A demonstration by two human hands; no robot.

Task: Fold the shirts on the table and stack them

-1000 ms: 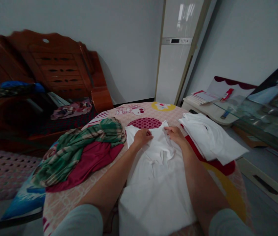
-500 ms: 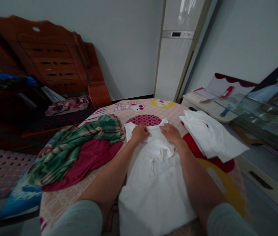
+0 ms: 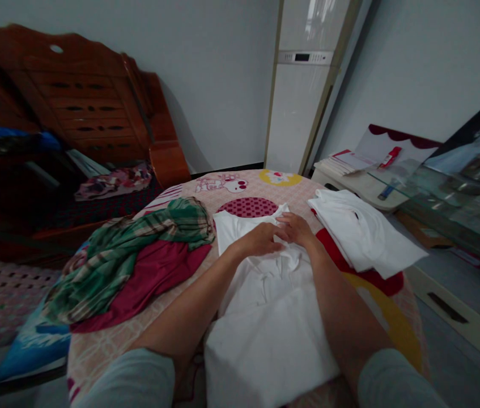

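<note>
Dim room, plain pale wall [image 3: 222,85]. Carved wooden bench [image 3: 90,107] left, tall white air conditioner [image 3: 297,107] near corner, glass shelf [image 3: 439,209] right, grey floor [image 3: 447,362].

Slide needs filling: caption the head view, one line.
Left hand and right hand close together over a white garment, between green plaid cloth and folded white clothing.

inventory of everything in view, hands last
tablecloth: 1, pink patterned, centre
white garment: 1, white, tablecloth centre
folded clothing: count unclear, white, tablecloth right
plaid cloth: 1, green, tablecloth left
maroon cloth: 1, maroon, tablecloth left
wooden seat: 1, brown, back left
floral cloth: 1, pinkish, on wooden seat
tall unit: 1, white, back
side cabinet: 1, white, right
glass shelf: 1, greenish, right
picture: 1, dark, right
red item: 1, red, right
sleeves: 2, pale, bottom
left hand, right hand: 1 each, bare, over white garment
</note>
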